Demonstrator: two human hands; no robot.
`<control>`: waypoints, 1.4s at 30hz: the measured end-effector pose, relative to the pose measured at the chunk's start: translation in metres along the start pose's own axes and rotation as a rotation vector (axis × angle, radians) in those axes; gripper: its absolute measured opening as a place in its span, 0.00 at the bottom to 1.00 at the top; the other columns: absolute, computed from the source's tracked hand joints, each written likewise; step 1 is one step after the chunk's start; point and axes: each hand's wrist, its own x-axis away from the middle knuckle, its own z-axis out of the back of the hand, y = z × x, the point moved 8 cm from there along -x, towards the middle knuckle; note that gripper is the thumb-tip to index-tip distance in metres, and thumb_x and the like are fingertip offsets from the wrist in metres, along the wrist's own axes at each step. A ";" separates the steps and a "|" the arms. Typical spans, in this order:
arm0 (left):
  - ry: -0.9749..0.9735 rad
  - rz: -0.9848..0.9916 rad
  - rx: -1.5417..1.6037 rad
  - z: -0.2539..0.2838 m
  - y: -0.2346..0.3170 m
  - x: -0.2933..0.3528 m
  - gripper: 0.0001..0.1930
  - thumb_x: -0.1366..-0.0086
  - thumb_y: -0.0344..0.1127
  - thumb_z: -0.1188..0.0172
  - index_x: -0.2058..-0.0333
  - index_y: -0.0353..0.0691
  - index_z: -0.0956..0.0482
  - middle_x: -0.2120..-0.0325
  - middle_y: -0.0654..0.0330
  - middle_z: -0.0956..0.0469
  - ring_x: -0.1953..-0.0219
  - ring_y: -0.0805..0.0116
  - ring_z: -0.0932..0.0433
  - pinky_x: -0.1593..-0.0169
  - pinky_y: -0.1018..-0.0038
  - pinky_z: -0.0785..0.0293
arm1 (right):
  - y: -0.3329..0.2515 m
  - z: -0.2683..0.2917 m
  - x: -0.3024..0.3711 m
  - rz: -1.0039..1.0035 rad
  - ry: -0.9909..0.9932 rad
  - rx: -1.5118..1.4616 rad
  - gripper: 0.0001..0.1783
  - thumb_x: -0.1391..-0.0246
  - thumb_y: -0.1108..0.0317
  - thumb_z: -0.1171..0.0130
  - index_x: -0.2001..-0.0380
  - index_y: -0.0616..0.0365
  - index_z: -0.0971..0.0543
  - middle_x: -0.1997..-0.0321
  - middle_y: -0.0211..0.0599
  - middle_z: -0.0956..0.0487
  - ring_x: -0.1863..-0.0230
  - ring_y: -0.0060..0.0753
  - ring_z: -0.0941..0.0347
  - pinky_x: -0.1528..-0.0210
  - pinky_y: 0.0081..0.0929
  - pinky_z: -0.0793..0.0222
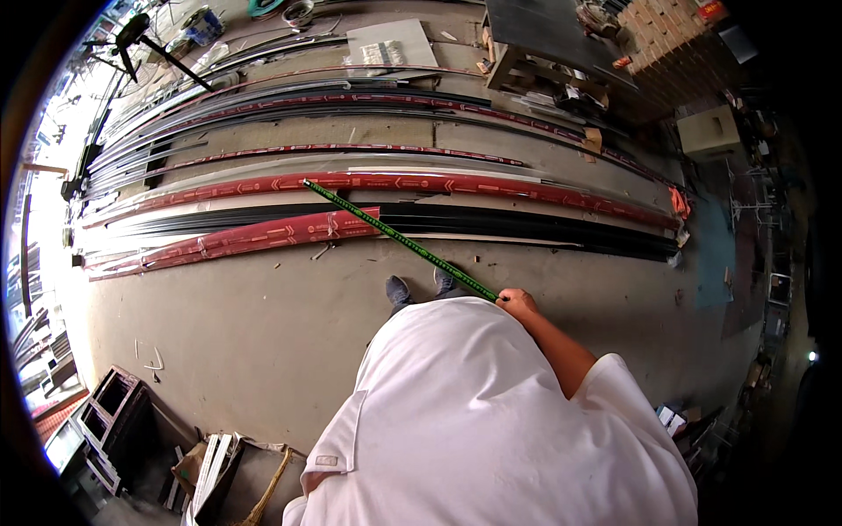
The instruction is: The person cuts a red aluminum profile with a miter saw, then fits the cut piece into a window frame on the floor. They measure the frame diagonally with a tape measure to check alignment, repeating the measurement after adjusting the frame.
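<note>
My right hand (517, 303) is closed around the near end of a green tape measure (421, 252), just in front of my white shirt. Its blade sticks out long and straight, slanting to the far left. The tip overlaps a long profile bundle in red printed wrap (368, 181); whether they touch I cannot tell. Under the middle of the blade lies a second red-wrapped bundle (298, 230), beside black profiles (491, 224). Whatever case the tape has is hidden by my fingers. My left hand is out of the picture.
More long profiles (289, 107) lie across the floor farther off. A dark-topped workbench (553, 35) stands at the far right, near stacked bricks (671, 35). My shoes (445, 280) are close to the bundles. Dark frames (112, 403) and a straw broom (270, 486) are at the lower left.
</note>
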 end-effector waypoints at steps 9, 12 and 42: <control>-0.021 -0.030 -0.061 0.006 0.011 0.001 0.22 0.31 0.45 0.43 0.45 0.36 0.22 0.49 0.42 0.18 0.50 0.39 0.18 0.47 0.54 0.20 | 0.012 -0.010 -0.013 -0.022 -0.036 -0.066 0.17 0.48 0.52 0.36 0.63 0.52 0.13 0.69 0.44 0.15 0.67 0.38 0.19 0.61 0.36 0.25; -0.015 -0.041 -0.066 0.004 0.014 0.004 0.22 0.31 0.45 0.44 0.44 0.37 0.22 0.49 0.42 0.18 0.49 0.39 0.19 0.47 0.54 0.20 | 0.006 -0.008 -0.017 0.021 -0.037 -0.051 0.18 0.48 0.51 0.36 0.62 0.52 0.14 0.69 0.44 0.15 0.67 0.40 0.19 0.61 0.37 0.25; -0.010 -0.228 0.012 0.026 0.119 0.059 0.31 0.29 0.45 0.45 0.29 0.45 0.36 0.34 0.47 0.30 0.38 0.46 0.24 0.39 0.57 0.21 | 0.020 -0.019 -0.071 0.247 -0.132 0.113 0.18 0.45 0.50 0.30 0.61 0.52 0.13 0.67 0.43 0.14 0.65 0.43 0.16 0.61 0.40 0.24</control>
